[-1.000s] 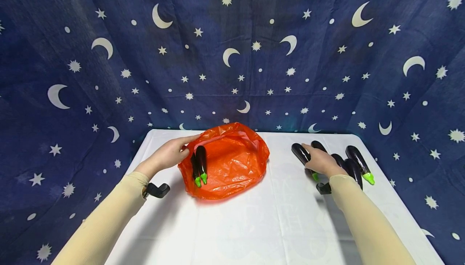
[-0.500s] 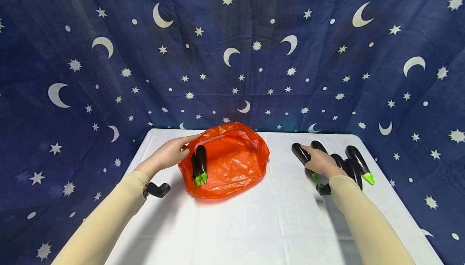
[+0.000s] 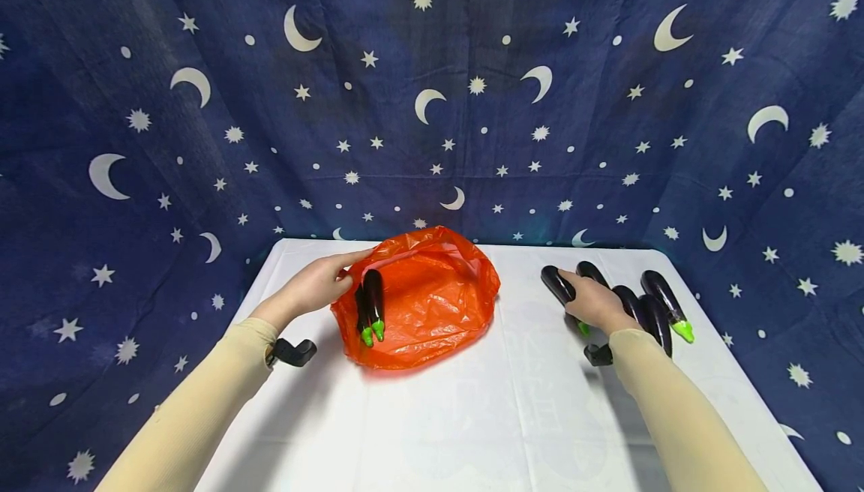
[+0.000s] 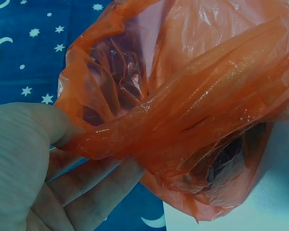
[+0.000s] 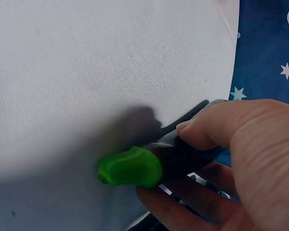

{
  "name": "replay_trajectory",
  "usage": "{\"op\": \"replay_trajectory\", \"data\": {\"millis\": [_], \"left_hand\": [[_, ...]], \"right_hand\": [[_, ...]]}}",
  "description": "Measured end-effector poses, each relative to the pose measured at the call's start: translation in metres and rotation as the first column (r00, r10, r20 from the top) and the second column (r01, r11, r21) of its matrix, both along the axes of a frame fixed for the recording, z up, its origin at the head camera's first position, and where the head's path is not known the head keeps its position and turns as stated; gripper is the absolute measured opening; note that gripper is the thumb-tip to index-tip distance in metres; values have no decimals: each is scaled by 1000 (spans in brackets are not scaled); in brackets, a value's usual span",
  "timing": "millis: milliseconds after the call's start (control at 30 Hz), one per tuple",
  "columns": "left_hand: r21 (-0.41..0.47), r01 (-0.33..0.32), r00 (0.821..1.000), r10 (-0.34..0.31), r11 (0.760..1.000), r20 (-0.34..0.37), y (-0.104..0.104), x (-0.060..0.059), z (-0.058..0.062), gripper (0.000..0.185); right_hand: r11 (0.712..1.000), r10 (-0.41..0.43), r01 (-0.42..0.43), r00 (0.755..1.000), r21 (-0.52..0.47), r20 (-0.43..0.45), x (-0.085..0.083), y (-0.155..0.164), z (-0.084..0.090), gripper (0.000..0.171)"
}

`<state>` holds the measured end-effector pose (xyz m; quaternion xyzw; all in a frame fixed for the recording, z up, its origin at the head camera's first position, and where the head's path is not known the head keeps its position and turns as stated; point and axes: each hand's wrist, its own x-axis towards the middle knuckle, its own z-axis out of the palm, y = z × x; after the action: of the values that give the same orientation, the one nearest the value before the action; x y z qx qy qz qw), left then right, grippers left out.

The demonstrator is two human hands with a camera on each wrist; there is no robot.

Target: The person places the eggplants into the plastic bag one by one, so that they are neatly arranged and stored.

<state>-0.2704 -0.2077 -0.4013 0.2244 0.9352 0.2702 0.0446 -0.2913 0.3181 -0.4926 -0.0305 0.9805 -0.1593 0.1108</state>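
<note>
A white-clothed table (image 3: 472, 417) lies bare toward six o'clock, between my arms. At ten o'clock my left hand (image 3: 312, 287) pinches the rim of a crinkled orange plastic bag (image 3: 432, 304) holding two dark eggplants (image 3: 371, 304). At two o'clock my right hand (image 3: 594, 301) curls its grip around a glossy dark purple eggplant with a green stem (image 5: 134, 167), beside three more near the table's right edge.

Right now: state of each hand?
Left hand: pinching the orange bag rim.
Right hand: gripping an eggplant.
</note>
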Motion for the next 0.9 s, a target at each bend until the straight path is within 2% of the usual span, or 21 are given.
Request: {"op": "replay_trajectory", "data": {"millis": [100, 267, 467, 600, 833, 900], "left_hand": [[3, 4, 1000, -4, 1000, 5, 0, 0, 0, 62], [-1, 0, 1000, 0, 1000, -2, 0, 0, 0, 62], [-2, 0, 1000, 0, 1000, -24, -1, -1, -2, 62], [1, 5, 1000, -5, 1000, -21, -2, -1, -2, 63], [15, -1, 1000, 0, 1000, 11, -3, -1, -2, 62], [18, -1, 1000, 1, 1000, 20, -2, -1, -2, 63]], "right_hand": [[1000, -19, 18, 1000, -24, -4, 1, 1, -1, 83], [988, -53, 52, 999, -149, -2, 3, 4, 5, 84], [957, -43, 21, 997, -290, -71, 11, 1, 22, 82], [922, -30, -8, 995, -387, -94, 18, -5, 39, 82], [826, 27, -96, 991, -555, -132, 29, -22, 69, 82], [807, 54, -120, 990, -579, -129, 32, -28, 74, 81]]}}
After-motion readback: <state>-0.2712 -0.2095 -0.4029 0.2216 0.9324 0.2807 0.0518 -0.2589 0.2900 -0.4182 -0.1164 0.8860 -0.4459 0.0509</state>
